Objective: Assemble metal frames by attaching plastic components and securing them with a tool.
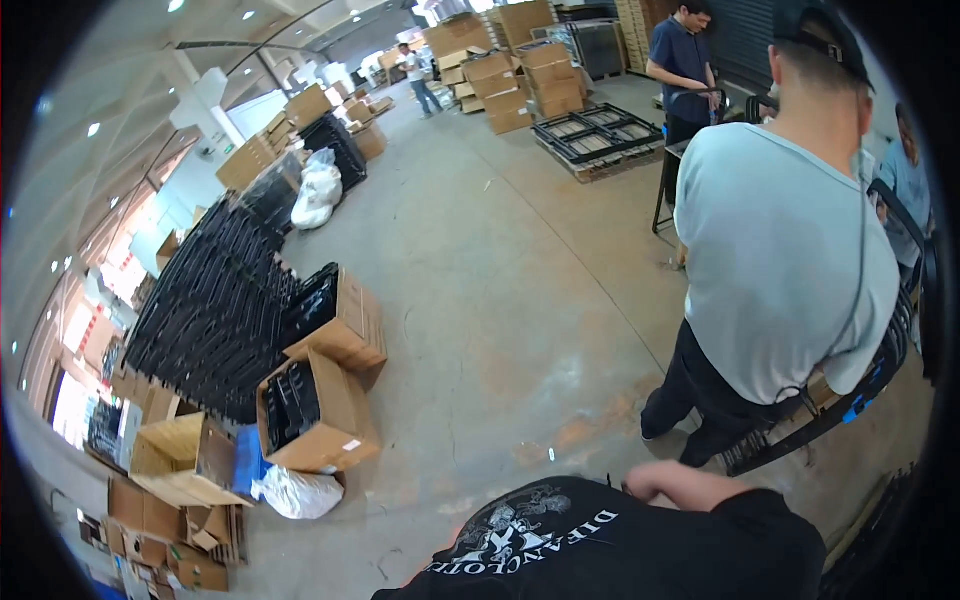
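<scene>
My black printed shirt (620, 540) fills the lower middle. My right arm (690, 484) is bent and reaches in front of my body from a black sleeve. Its far end sinks behind the shirt, where a small dark thing shows beside it. The fingers there are hidden, so any hold cannot be made out. My left hand is out of sight. Nearest to my right arm stands a co-worker in a light grey shirt (780, 260), back turned, beside black metal frames (800, 432) with blue pieces on them.
At left, stacked black frames (215, 300) stand behind cardboard boxes (335, 425) holding black parts. A silvery bag (300, 494) lies beside them. Ahead, black frames (597, 132) rest on a pallet. Another person (683, 65) stands at the back right. Concrete floor (500, 300) stretches between.
</scene>
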### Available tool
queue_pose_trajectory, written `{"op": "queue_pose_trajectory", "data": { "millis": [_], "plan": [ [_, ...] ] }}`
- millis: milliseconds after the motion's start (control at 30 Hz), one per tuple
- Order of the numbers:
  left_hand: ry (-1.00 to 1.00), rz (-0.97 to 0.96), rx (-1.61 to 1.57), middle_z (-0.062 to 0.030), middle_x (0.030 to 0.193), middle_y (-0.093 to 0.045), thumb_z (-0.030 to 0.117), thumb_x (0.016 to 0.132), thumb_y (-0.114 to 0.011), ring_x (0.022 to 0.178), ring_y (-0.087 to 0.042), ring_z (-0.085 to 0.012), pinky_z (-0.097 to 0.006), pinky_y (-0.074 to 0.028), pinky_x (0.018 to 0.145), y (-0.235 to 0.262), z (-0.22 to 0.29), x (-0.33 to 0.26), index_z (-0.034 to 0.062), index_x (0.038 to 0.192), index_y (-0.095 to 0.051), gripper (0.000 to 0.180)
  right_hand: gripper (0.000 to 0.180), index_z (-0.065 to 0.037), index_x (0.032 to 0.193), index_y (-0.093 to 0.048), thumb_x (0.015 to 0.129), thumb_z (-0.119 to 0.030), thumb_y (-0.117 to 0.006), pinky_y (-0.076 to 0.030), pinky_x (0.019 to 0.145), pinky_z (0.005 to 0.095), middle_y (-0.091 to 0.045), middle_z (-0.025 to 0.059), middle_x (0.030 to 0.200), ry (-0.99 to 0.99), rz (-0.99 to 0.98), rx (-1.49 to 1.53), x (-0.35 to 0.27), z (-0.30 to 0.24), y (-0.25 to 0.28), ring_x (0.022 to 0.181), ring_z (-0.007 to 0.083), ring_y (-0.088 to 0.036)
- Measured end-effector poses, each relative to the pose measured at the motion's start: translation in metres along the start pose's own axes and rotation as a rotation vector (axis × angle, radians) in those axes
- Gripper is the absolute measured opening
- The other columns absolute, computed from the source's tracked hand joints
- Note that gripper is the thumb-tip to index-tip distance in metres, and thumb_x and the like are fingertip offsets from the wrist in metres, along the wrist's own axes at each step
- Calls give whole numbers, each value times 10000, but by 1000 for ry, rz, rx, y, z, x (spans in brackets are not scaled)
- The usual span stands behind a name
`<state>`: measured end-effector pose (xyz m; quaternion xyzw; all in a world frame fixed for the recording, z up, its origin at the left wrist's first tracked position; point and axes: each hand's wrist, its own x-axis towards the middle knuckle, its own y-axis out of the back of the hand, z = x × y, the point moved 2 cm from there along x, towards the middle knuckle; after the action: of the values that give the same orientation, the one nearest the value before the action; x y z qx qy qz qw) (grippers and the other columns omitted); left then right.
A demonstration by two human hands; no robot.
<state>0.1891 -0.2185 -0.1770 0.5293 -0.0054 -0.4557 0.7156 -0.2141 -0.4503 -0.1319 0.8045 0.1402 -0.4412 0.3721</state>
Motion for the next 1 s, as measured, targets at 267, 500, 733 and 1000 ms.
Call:
{"op": "queue_pose_trajectory", "data": {
  "millis": [267,500,733,1000],
  "plan": [
    [-195,-177,294,-133,1071,-743,436,929,-654,988,-701,-275,-401,-541,896,99,-9,231,89,1195,-706,440,581,-38,1253,-651,849,-452,-705,-534,931,468,-708,198,1138,122,612,181,92,12,346,1073,374,-668],
    [-447,-357,563,-116,1022,-751,430,933,-643,935,-710,-270,-398,-552,851,234,24,504,117,1140,-727,385,529,-47,1208,-683,863,-448,-699,-541,940,427,-722,162,1150,66,576,518,266,111,467,1073,339,-682],
    [-812,-586,791,-98,974,-758,424,937,-631,882,-719,-265,-396,-563,807,292,162,779,145,1084,-749,337,312,-114,1080,-749,806,-237,-663,-561,745,469,-733,163,951,-575,194,543,308,317,309,906,360,-714],
    [8,31,-718,-57,728,-595,153,930,-597,573,-542,-151,-301,-438,495,368,517,1060,48,991,-576,123,427,-96,1232,-699,900,-357,-631,-535,956,433,-718,160,1185,-846,484,788,330,347,285,1128,332,-671]
  ]
}}
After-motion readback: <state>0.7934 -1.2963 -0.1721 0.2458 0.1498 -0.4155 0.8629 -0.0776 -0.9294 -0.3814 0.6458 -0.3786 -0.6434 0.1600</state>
